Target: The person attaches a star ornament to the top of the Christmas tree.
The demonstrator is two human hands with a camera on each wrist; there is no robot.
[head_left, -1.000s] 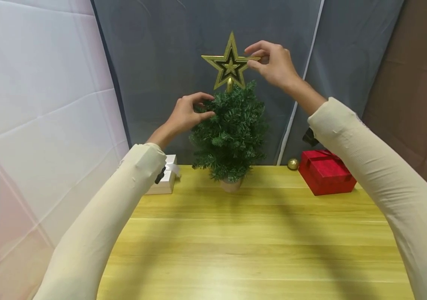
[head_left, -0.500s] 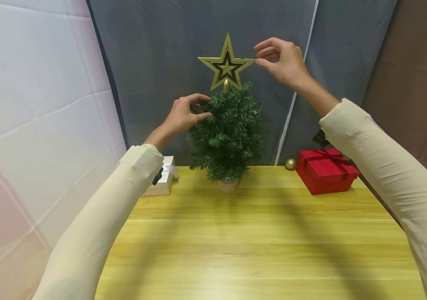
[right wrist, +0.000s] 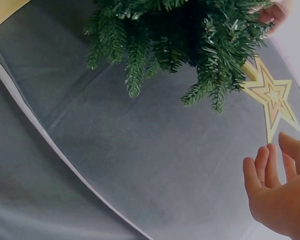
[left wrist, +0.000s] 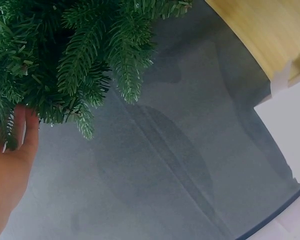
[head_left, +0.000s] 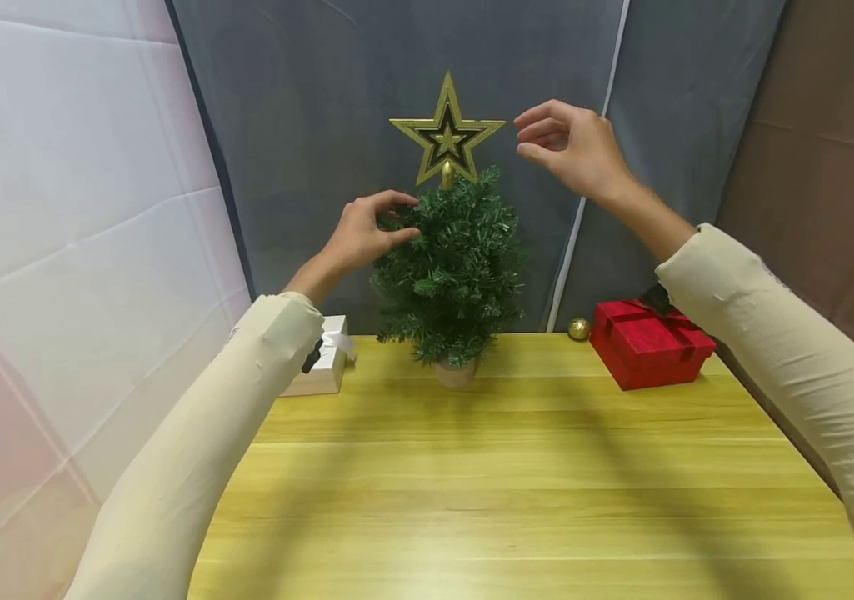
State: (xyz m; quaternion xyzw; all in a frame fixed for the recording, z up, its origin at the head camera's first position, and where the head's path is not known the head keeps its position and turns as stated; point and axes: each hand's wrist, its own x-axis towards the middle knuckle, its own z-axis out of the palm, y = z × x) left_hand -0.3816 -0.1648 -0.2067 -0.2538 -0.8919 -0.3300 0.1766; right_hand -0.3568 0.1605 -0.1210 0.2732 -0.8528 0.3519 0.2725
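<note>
A small green artificial Christmas tree point(head_left: 456, 267) stands upright in a pale pot at the back of the table. On its top sits a gold star topper point(head_left: 446, 137), upright, on a gold stem. My left hand point(head_left: 362, 232) holds the upper left branches, thumb and fingers on either side of them; sprigs partly cover its fingertips in the left wrist view. Off the star's right point, my right hand point(head_left: 580, 150) hangs in the air with loosely curved fingers and nothing in them. The right wrist view shows its fingertips close by the star's tip.
A red gift box point(head_left: 651, 343) with a ribbon sits at the back right, a gold ball ornament point(head_left: 579, 328) beside it. Behind my left forearm is a white box point(head_left: 322, 371) with a white ribbon. A grey cloth backdrop point(head_left: 307, 108) hangs behind the wooden table point(head_left: 471, 475).
My right hand has let go of the star's right point and drawn off to the right, then slightly lower. The star stays on the tree; my left hand keeps its place at the branches.
</note>
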